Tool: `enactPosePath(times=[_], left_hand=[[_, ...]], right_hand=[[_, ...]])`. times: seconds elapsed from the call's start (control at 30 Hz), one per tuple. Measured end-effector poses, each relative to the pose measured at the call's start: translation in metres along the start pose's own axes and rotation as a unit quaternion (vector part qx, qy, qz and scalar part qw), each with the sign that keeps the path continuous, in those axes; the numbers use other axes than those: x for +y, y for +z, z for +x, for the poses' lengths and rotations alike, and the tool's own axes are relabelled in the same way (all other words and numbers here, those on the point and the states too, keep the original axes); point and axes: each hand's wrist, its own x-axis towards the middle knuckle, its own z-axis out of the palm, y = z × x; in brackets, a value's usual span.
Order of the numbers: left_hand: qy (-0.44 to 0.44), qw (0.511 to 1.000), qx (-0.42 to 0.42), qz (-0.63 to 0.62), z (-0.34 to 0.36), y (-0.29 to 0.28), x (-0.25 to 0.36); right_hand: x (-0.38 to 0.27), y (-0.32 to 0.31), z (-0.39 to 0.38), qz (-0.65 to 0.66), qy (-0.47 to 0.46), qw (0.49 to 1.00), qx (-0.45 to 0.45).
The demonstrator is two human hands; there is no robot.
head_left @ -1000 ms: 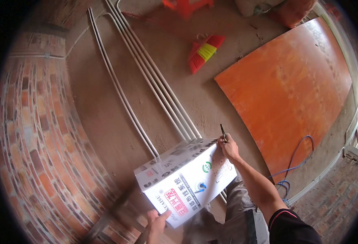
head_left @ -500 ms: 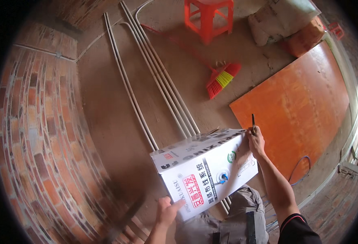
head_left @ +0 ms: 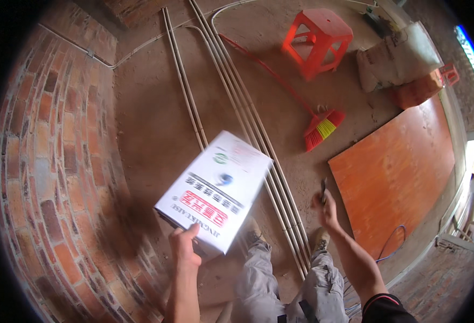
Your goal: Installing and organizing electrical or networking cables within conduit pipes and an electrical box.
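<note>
A white cardboard box with dark, red and green print is tilted in the air, slightly blurred by motion. A small round opening with something blue shows on its printed face. My left hand grips the box by its near edge, thumb on the printed face and the other fingers hidden below. Well to the right of the box, my right hand is closed around a slim dark tool that points up from the fist. Motion blur hides which kind of tool it is.
Several pale conduits run along the floor under the box. Beyond lie a red-and-yellow broom, a red plastic stool and stacked sacks. An orange board and blue cable lie right; a brick wall stands left.
My right hand has let go of the box and moved away from it, keeping the dark tool. The box has swung left and turned in my left hand.
</note>
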Motion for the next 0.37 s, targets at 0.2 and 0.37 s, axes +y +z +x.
enactPosePath(times=[0.2, 0.37], left_hand=[[-0.013, 0.987, 0.076, -0.140, 0.115, -0.047, -0.040], [0.092, 0.955, -0.104, -0.260, 0.169, -0.147, -0.087]], right_hand=[[0.037, -0.050, -0.167, -0.310, 0.193, 0.931, -0.007], [0.069, -0.158, -0.321, -0.200, 0.313, 0.925, 0.073]])
